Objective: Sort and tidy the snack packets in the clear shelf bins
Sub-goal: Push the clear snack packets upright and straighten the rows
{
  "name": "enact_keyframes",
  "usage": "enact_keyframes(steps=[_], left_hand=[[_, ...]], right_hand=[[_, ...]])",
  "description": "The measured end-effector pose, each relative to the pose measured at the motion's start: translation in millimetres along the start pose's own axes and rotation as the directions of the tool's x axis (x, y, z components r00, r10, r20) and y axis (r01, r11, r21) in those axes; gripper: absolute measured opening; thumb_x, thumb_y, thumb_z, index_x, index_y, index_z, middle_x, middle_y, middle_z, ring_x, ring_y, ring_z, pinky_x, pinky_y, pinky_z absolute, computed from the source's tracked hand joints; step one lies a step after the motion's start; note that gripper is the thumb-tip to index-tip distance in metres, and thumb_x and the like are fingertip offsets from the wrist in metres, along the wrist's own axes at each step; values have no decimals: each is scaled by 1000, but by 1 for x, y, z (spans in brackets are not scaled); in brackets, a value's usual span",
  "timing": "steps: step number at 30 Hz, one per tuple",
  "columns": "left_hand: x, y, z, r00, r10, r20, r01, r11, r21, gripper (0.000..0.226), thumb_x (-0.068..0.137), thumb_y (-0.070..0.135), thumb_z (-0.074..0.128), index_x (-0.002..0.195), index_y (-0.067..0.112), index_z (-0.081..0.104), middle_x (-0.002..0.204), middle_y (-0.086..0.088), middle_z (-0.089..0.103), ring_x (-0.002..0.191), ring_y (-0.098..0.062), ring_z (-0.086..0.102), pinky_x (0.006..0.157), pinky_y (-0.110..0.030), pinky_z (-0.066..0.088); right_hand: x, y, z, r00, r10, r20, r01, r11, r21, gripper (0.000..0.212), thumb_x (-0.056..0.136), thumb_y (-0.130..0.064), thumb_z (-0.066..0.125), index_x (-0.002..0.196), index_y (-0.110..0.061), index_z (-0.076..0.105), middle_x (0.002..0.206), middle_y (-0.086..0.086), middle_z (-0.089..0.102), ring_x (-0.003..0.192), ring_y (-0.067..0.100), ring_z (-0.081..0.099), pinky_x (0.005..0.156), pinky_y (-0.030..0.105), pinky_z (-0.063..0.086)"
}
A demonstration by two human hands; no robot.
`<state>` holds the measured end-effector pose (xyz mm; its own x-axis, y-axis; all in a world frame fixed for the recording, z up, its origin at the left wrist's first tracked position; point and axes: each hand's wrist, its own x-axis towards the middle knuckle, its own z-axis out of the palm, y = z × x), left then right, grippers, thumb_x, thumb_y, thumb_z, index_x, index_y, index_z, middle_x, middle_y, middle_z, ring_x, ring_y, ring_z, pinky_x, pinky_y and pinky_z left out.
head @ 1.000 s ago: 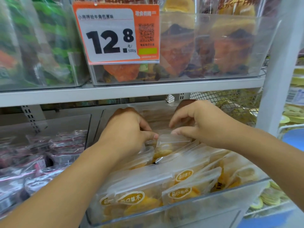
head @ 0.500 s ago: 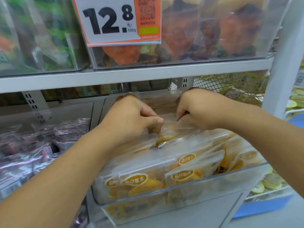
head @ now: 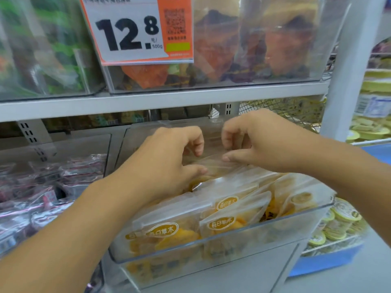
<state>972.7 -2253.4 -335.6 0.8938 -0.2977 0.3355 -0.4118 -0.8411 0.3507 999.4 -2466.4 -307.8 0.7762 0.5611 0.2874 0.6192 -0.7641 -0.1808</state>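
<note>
A: Clear bin [head: 211, 248], lower shelf: orange snack packets [head: 224, 210] leaning forward. Rear packet [head: 213, 163] pinched by left hand [head: 169, 163] and right hand [head: 260, 142], fingers curled on its top edge.

B: Advice: lift straight, seat upright behind the row. Above the bin: shelf edge [head: 160, 102], price tag [head: 137, 30], limiting headroom.

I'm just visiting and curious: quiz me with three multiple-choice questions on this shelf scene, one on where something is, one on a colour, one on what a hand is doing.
1. Where is the price tag?
A. on the upper bin
B. on the floor
C. in the lower bin

2. What colour is the tag's border?
A. blue
B. orange
C. black

3. What is the right hand doing?
A. hanging idle
B. pointing upward
C. pinching a clear packet

Answers: 1 A, it hangs on the upper bin's front. 2 B, orange frames the white panel. 3 C, thumb and fingers close on the packet's top edge.
</note>
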Motion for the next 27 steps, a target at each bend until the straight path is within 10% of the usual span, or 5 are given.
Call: enact_keyframes(steps=[7, 14, 18, 27], left_hand=[[7, 8, -3, 999, 40, 6, -40, 997, 69, 35, 79, 34, 83, 99, 51, 60, 101, 21, 66, 99, -8, 62, 86, -41, 55], [16, 9, -3, 995, 91, -38, -86, 989, 118, 16, 75, 33, 88, 85, 31, 77, 66, 16, 64, 68, 1, 57, 75, -30, 55], [8, -4, -5, 998, -60, -24, 58, 994, -88, 17, 73, 29, 89, 63, 27, 76, 54, 16, 66, 54, 4, 61, 52, -7, 40], [2, -5, 3, 972, -225, -66, 172, 876, -450, 12, 73, 26, 87, 65, 22, 78, 55, 4, 67, 45, 1, 52, 48, -10, 40]], right_hand=[[-5, -3, -6, 988, -66, 140, 70, 997, -24, 17, 75, -39, 84, 91, -37, 79, 85, -16, 60, 77, 2, 54, 69, 22, 42], [6, -9, -5, 922, 3, 388, -52, 992, 116, 25, 80, -27, 83, 105, -26, 79, 90, -15, 77, 83, -9, 68, 82, 13, 52], [12, -10, 0, 895, 22, 446, -34, 999, 18, 22, 84, -31, 78, 107, -33, 77, 93, -23, 74, 86, -11, 65, 87, 18, 53], [12, -3, 11, 927, -50, 371, 63, 998, -22, 11, 87, -29, 76, 97, -31, 80, 87, -18, 74, 81, -3, 66, 83, 28, 54]])
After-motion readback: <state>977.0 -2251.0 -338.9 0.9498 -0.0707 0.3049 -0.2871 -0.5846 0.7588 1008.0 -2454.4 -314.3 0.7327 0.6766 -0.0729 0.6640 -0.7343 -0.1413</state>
